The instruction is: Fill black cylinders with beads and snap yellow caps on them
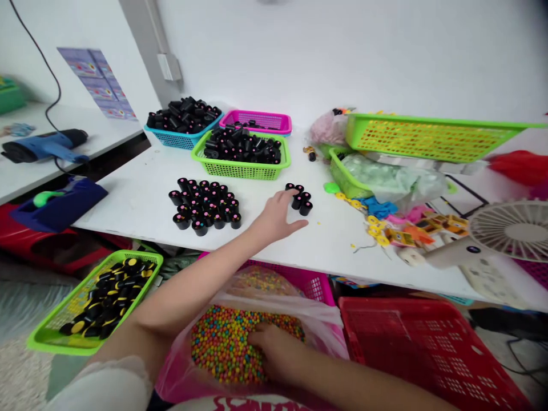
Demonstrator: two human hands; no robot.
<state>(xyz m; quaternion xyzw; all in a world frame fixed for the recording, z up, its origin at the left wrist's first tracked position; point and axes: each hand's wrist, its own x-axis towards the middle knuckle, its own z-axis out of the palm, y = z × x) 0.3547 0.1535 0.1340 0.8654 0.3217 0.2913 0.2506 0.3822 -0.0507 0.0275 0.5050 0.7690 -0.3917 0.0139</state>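
My left hand [276,216] reaches over the white table [141,197], fingers apart, fingertips at a small cluster of black cylinders with pink tops [299,198]; nothing shows in its grasp. A larger group of the same upright cylinders [204,206] stands to its left. My right hand [276,351] rests, fingers curled down, in a plastic bag of small multicoloured beads [222,342] that sits in a pink basket [314,284] below the table edge. What its fingers hold is hidden among the beads.
Green [242,168], blue [171,137] and pink [282,121] baskets of black cylinders sit at the back. A green tray of black-and-yellow caps [43,337] lies low left, a red basket [428,348] low right. Right: green baskets [428,137], toy parts, a fan [511,228]. A blue heat gun [47,145] far left.
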